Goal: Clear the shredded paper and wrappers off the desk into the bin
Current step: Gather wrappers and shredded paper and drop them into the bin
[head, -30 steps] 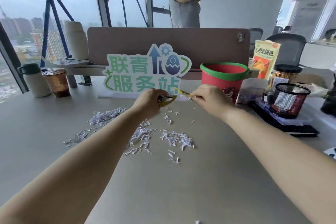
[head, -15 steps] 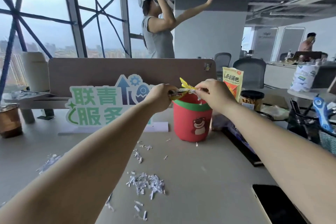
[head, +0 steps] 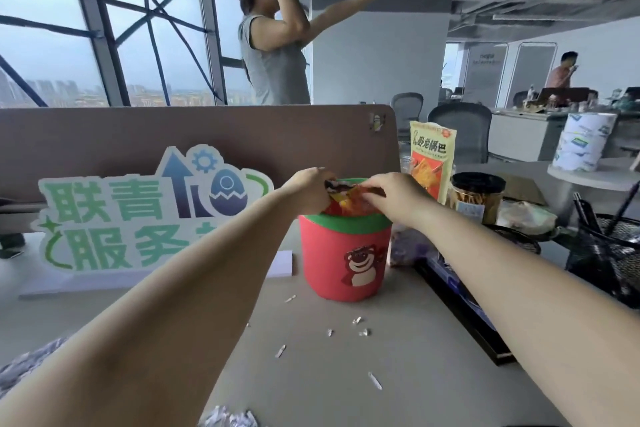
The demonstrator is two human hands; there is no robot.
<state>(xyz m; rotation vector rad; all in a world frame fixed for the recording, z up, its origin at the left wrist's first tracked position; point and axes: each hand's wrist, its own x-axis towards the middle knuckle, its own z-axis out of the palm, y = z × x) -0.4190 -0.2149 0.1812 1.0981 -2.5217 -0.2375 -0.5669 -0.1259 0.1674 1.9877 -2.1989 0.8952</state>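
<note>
At the near edge a fluffy heap of shredded paper point(head: 228, 421) lies on the smooth grey desk point(head: 346, 374), with flat white slivers point(head: 360, 326) scattered farther in. Beyond them stands the round red plastic bin point(head: 343, 260), green-rimmed, a bear printed on its side. Over its mouth the left hand point(head: 308, 189) and right hand point(head: 394, 196) each pinch an end of a crinkly yellow-orange wrapper point(head: 341, 194), fingers pressed together on it. Far left stands a flat cut-out sign point(head: 138, 215); far right, an upright snack bag point(head: 431, 156).
</note>
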